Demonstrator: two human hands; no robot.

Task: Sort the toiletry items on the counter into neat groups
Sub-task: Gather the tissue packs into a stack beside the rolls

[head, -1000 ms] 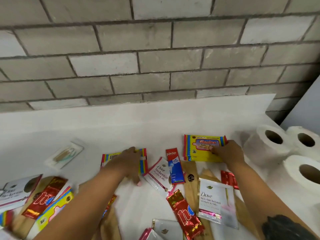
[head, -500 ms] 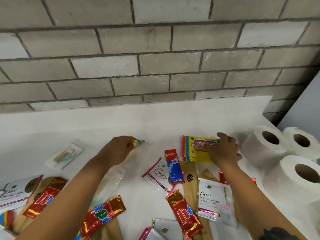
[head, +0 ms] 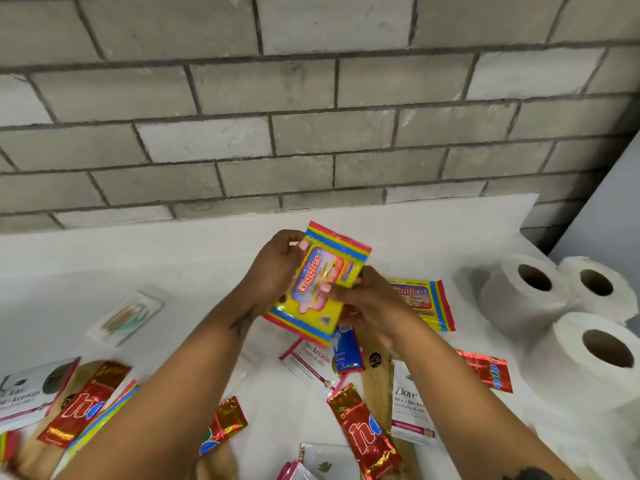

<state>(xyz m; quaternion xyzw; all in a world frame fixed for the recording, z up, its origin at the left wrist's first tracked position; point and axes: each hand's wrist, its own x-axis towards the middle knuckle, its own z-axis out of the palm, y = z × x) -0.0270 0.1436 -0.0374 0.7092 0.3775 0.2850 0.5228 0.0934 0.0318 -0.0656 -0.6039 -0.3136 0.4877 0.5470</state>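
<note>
Both hands, left hand (head: 277, 268) and right hand (head: 367, 303), are now gripping a lifted Giggles wipes pack (head: 322, 285), raised off the worktop (head: 173, 258) just left of the second Giggles pack (head: 424, 303); probably pairing them into one group.

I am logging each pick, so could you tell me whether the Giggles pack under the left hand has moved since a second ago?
Yes. The Giggles pack is lifted off the counter and carried right, toward the toilet rolls.

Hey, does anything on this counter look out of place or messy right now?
Yes. Red sachets, Dove sachets and a blue sachet lie mixed and overlapping near the front, unsorted. Nothing looks spilled or torn.
</note>
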